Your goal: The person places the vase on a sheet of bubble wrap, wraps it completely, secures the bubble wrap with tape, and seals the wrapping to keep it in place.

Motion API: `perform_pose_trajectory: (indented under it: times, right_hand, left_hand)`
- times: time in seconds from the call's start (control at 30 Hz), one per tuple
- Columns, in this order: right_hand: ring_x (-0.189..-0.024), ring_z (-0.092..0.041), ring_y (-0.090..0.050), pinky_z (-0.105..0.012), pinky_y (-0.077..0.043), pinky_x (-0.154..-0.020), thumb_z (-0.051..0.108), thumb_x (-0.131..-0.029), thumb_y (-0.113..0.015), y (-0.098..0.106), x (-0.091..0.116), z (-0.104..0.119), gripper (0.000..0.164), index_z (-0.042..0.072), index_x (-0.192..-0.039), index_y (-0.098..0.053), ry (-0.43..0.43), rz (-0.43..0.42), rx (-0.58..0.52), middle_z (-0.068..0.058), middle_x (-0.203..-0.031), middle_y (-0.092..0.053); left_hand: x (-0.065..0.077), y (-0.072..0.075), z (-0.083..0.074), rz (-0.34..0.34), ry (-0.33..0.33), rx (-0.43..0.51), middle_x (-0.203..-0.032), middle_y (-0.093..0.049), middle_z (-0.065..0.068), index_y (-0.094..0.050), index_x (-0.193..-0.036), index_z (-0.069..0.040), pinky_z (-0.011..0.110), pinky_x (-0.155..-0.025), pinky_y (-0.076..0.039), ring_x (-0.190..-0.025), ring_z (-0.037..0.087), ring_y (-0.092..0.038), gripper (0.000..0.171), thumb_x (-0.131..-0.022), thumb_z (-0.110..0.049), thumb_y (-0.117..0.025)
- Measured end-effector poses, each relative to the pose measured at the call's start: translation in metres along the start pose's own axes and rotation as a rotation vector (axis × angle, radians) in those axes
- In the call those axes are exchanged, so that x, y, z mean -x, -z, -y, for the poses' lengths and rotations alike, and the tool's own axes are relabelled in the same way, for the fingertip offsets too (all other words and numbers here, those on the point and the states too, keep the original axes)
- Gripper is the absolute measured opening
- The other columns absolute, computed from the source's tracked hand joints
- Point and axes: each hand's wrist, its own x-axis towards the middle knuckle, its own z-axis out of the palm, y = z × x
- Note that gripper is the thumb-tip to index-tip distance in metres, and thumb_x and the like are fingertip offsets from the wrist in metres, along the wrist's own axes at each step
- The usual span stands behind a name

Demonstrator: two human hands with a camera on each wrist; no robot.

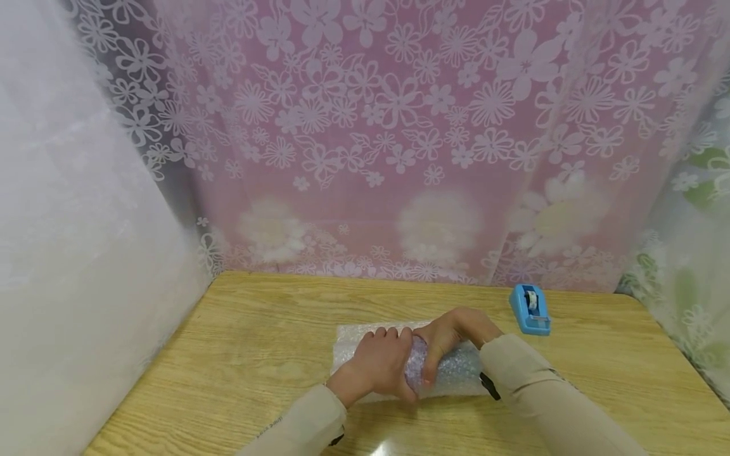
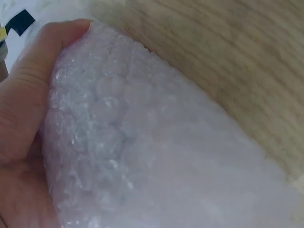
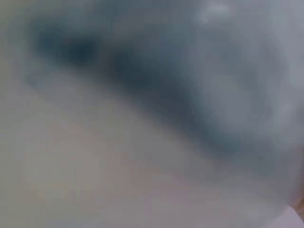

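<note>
A bundle in clear bubble wrap (image 1: 459, 368) lies on the table in the head view, with purple and bluish tones showing through; what is inside cannot be told. My left hand (image 1: 383, 362) grips its middle from the left, fingers over the far side and thumb on the near side. Close beside it, my right hand (image 1: 447, 337) holds the bundle with thumb and fingers spread around it. In the left wrist view, the thumb lies along the bubble wrap (image 2: 109, 109). Only blurred grey and dark shapes appear in the right wrist view.
A blue tape dispenser (image 1: 530, 310) with a roll of tape stands beyond the right forearm. The wood-grain table (image 1: 256, 335) ends at a pink floral curtain (image 1: 365, 158) behind and a white sheet (image 1: 97, 221) at left. Another floral curtain hangs at right.
</note>
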Motion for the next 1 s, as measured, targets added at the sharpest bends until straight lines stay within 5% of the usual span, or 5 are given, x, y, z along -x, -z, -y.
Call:
perform_pose_trajectory:
  times: [0.2, 0.43, 0.73, 1.0]
  right_hand:
    - [-0.119, -0.013, -0.039, -0.038, -0.035, -0.100, 0.031, -0.070, -0.082, -0.001, -0.001, -0.003, 0.100, 0.019, -0.150, -0.022, 0.061, 0.011, -0.028, 0.007, -0.134, -0.036]
    - [-0.119, -0.016, -0.039, -0.040, -0.035, -0.099, 0.041, -0.067, -0.083, -0.003, 0.003, -0.005, 0.100, 0.014, -0.145, -0.026, 0.009, -0.068, 0.011, 0.003, -0.131, -0.037]
    - [-0.136, -0.026, -0.026, -0.048, -0.029, -0.106, 0.050, -0.063, -0.082, -0.008, 0.011, -0.004, 0.115, 0.010, -0.151, -0.020, -0.030, -0.143, 0.073, -0.007, -0.150, -0.026]
    - [-0.130, -0.023, -0.035, -0.044, -0.035, -0.102, 0.051, -0.064, -0.080, -0.010, 0.009, -0.011, 0.111, 0.008, -0.150, -0.024, -0.004, -0.160, 0.067, -0.005, -0.145, -0.034]
  left_hand:
    - [-0.005, 0.000, 0.007, 0.034, -0.050, 0.028, -0.084, -0.052, 0.000, -0.047, -0.105, -0.014, 0.032, -0.064, -0.046, -0.074, 0.016, -0.051, 0.074, -0.058, -0.063, -0.077]
    - [-0.008, 0.002, 0.008, 0.068, -0.068, 0.051, -0.090, -0.055, 0.000, -0.048, -0.115, -0.013, 0.032, -0.067, -0.048, -0.077, 0.016, -0.053, 0.078, -0.061, -0.061, -0.077]
    - [-0.009, 0.003, 0.008, 0.082, -0.067, 0.062, -0.094, -0.058, 0.002, -0.049, -0.115, -0.013, 0.032, -0.068, -0.049, -0.079, 0.017, -0.055, 0.078, -0.061, -0.061, -0.077]
    - [-0.010, 0.003, 0.011, 0.095, -0.080, 0.102, -0.087, -0.055, -0.001, -0.048, -0.112, -0.014, 0.029, -0.063, -0.047, -0.073, 0.014, -0.052, 0.073, -0.061, -0.057, -0.078]
